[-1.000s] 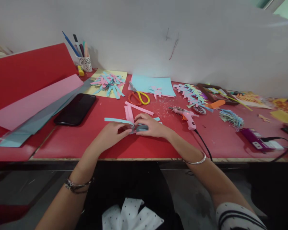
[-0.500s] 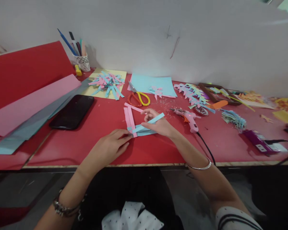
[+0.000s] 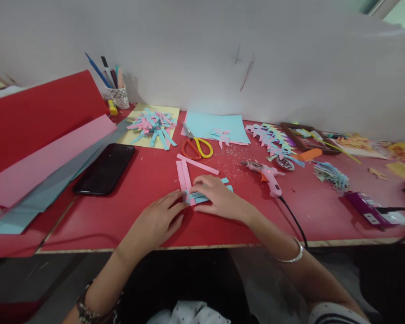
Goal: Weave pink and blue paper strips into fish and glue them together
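Observation:
Pink paper strips (image 3: 184, 173) stand in a close pair on the red table, crossed at their lower end by blue paper strips (image 3: 200, 198) that run to the right. At that crossing, the bent fingertips of my left hand (image 3: 160, 218) press the strips down from the left. My right hand (image 3: 219, 198) lies over the blue strips, its fingers and thumb curled around them and hiding their middle part. One loose pink strip (image 3: 199, 164) lies slanted just above my right hand, not held.
Scissors (image 3: 197, 144) lie behind the strips. A pink glue gun (image 3: 265, 173) with a black cord rests to the right. A phone (image 3: 104, 168) and large paper sheets (image 3: 50, 157) are on the left. Cut strips (image 3: 155, 126) are piled on yellow paper.
My right hand has come down, laying the raised blue strip over the others. The loose pink strip now shows fully. The view has tilted slightly upward.

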{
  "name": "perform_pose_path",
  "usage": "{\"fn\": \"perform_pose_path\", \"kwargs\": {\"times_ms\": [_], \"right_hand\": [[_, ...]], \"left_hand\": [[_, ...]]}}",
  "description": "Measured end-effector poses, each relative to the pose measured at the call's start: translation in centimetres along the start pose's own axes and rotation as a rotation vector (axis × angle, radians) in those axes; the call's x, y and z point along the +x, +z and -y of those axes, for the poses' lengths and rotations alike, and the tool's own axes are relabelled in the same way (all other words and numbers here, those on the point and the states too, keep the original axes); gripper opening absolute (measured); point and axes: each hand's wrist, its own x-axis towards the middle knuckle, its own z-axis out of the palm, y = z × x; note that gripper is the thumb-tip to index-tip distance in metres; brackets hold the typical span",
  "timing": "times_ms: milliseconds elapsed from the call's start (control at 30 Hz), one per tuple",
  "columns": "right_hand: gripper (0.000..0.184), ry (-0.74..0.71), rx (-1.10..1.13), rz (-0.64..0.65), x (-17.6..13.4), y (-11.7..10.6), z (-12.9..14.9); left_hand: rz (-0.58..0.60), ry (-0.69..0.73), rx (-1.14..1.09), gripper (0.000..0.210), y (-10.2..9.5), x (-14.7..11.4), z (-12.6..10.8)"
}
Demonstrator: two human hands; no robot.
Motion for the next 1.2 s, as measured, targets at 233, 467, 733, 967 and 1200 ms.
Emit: {"fn": "perform_pose_path", "kwargs": {"times_ms": [233, 467, 733, 967, 1200], "right_hand": [[0.018, 0.035, 0.083, 0.031, -0.2, 0.9, -0.6], [0.015, 0.025, 0.099, 0.01, 0.0, 1.1, -0.9], [0.017, 0.073, 0.125, -0.01, -0.1, 1.2, -1.0], [0.028, 0.14, 0.103, 0.002, -0.4, 1.0, -1.4], [0.025, 0.14, 0.057, 0.018, -0.9, 0.3, -1.2]], "left_hand": [[0.005, -0.025, -0.026, 0.038, 0.1, -0.1, 0.1], [0.064, 0.052, 0.001, 0.039, -0.2, 0.1, -0.1], [0.097, 0.125, 0.064, 0.038, -0.4, 0.1, 0.5], [0.169, 0.17, 0.046, 0.044, -1.0, 0.5, 0.8], [0.239, 0.183, 0.042, 0.044, -1.5, 0.8, 1.4]]}}
